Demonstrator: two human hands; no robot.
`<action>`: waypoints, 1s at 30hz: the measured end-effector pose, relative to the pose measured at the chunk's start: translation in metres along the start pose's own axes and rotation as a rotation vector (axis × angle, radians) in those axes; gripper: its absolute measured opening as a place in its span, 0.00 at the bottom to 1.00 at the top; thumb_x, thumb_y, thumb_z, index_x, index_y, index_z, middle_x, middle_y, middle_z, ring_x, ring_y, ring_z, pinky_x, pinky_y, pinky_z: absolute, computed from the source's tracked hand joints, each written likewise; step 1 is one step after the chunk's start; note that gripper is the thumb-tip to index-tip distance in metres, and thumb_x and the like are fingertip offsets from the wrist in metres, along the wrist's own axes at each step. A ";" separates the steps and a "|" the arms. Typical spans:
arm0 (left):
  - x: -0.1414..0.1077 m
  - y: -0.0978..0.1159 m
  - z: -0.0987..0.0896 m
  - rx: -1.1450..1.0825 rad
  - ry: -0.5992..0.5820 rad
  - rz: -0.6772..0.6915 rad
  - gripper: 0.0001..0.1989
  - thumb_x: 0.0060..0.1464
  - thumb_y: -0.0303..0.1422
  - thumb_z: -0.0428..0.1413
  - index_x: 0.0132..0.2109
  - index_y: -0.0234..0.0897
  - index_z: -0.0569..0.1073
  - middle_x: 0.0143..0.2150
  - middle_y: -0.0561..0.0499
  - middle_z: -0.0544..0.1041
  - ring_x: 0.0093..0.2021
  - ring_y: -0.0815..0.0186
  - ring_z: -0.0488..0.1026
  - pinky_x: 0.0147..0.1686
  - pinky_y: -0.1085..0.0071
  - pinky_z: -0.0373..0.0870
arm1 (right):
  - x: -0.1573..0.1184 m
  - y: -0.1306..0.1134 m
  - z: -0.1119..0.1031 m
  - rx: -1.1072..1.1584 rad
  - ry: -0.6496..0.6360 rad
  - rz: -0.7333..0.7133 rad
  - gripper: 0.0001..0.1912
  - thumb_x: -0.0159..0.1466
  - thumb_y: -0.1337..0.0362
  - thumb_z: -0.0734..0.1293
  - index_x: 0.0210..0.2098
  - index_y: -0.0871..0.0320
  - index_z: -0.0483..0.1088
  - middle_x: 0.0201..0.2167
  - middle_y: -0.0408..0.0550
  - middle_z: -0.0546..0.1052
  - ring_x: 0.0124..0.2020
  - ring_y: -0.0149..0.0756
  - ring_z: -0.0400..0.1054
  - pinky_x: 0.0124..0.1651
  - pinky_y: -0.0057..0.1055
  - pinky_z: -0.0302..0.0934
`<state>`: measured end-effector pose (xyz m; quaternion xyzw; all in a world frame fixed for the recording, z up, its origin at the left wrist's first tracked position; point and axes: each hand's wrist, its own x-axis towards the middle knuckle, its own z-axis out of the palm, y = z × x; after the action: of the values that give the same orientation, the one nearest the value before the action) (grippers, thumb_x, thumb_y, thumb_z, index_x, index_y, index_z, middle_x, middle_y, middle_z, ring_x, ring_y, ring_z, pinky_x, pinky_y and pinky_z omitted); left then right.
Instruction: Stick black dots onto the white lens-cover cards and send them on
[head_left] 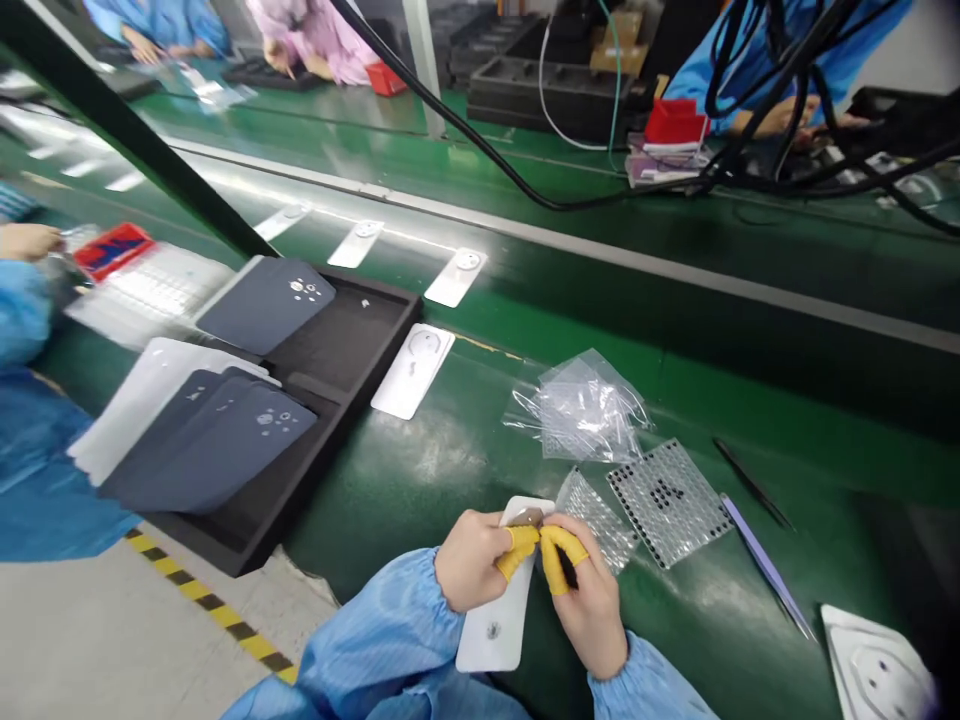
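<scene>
My left hand (pixel 471 562) and my right hand (pixel 591 600) meet at the fingertips, with yellow finger cots on thumbs and index fingers. Both are closed in a pinch; whatever sits between the tips is too small or hidden to make out. Under them lies a white phone-shaped panel (pixel 491 635), with a brownish-grey patch at its far end, partly covered by my fingers. Close beyond my right hand lies a clear dotted sheet (pixel 596 515). To its right is another clear sheet with rows of small black dots (pixel 671 500).
Purple-handled tweezers (pixel 765 560) and dark tweezers (pixel 750 480) lie at right. Crumpled clear film (pixel 589 405) is farther back. A black tray (pixel 349 395) holds dark blue panels (pixel 217 430). White panels (pixel 456 277) lie on the green bench. A co-worker's sleeve (pixel 52 470) is at left; black cables (pixel 555 203) hang overhead.
</scene>
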<state>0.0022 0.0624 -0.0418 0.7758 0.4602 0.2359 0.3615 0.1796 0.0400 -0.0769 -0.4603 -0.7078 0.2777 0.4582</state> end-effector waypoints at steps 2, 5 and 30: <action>0.003 0.001 -0.002 -0.024 0.003 -0.015 0.08 0.53 0.27 0.54 0.34 0.38 0.79 0.27 0.48 0.79 0.27 0.66 0.77 0.30 0.75 0.72 | 0.002 0.004 0.002 0.035 0.061 0.088 0.11 0.64 0.72 0.62 0.44 0.56 0.70 0.41 0.54 0.74 0.42 0.39 0.73 0.40 0.34 0.74; 0.007 -0.002 -0.013 -0.096 0.014 -0.055 0.07 0.51 0.29 0.57 0.36 0.38 0.80 0.30 0.49 0.81 0.30 0.64 0.79 0.32 0.74 0.74 | 0.004 0.008 0.002 0.066 0.131 0.155 0.07 0.63 0.70 0.64 0.40 0.56 0.71 0.39 0.53 0.74 0.40 0.38 0.73 0.34 0.30 0.74; -0.023 0.053 -0.069 -0.229 0.614 -0.389 0.14 0.51 0.34 0.62 0.45 0.36 0.78 0.34 0.50 0.83 0.30 0.61 0.79 0.32 0.70 0.77 | 0.065 -0.068 -0.027 -0.221 0.040 -0.308 0.21 0.62 0.74 0.65 0.54 0.55 0.66 0.42 0.51 0.77 0.45 0.39 0.73 0.53 0.45 0.69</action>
<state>-0.0276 0.0495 0.0425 0.5218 0.6564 0.4343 0.3289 0.1668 0.0692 0.0150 -0.3993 -0.7869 0.1159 0.4560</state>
